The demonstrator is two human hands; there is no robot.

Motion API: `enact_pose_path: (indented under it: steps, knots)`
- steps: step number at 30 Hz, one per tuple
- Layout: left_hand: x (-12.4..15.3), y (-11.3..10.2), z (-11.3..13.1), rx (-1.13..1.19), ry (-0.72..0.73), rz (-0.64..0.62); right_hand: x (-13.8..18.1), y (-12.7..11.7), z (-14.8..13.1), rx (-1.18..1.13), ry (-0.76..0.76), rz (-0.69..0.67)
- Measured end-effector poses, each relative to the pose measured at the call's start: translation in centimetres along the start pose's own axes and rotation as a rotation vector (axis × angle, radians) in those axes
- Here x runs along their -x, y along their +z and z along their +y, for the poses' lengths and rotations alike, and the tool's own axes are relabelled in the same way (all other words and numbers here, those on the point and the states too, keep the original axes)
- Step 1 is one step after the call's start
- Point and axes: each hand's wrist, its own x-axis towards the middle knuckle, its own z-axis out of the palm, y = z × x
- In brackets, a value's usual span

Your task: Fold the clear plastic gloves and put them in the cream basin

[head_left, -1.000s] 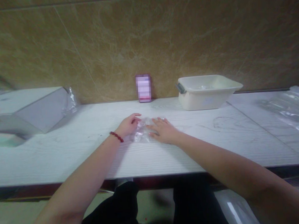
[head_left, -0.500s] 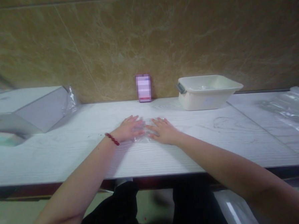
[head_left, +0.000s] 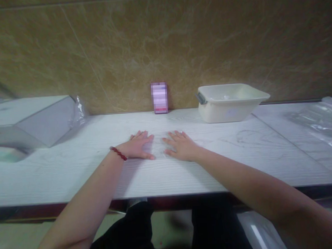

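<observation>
head view, plastic bag (head_left: pixel 159 150) beneath flat fingers (head_left: pixel 143 135)

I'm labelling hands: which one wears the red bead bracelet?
The left hand, lying flat on the white table; the red bead bracelet circles its wrist. The right hand, flat beside it, has a bare wrist.

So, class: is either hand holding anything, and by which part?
Nothing is gripped: the left hand and right hand lie flat, palms down, on a faint clear plastic sheet.
</observation>
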Motion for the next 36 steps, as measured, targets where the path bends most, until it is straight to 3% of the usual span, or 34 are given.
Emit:
enact_pose_path:
  steps: [6, 10, 13, 17, 36]
  knots:
    - [0.1, -0.1, 0.0, 0.016, 0.03, 0.004, 0.0, 0.2, 0.0, -0.002, 0.005, 0.023]
    - [-0.7, 0.0, 1.3, 0.075, 0.053, 0.173, -0.1, 0.3, -0.1, 0.007, 0.007, 0.011]
    - [-1.6, 0.3, 3.0, 0.067, 0.17, 0.271, -0.1, 0.3, -0.1, 0.017, 0.013, 0.004]
    - [-2.4, 0.7, 4.4, 0.023, 0.259, 0.251, -0.1, 0.1, -0.1, 0.03, -0.003, 0.012]
    - [-2.1, 1.1, 4.3, -0.048, 0.208, 0.142, -0.1, -0.2, 0.6, -0.026, 0.042, -0.031]
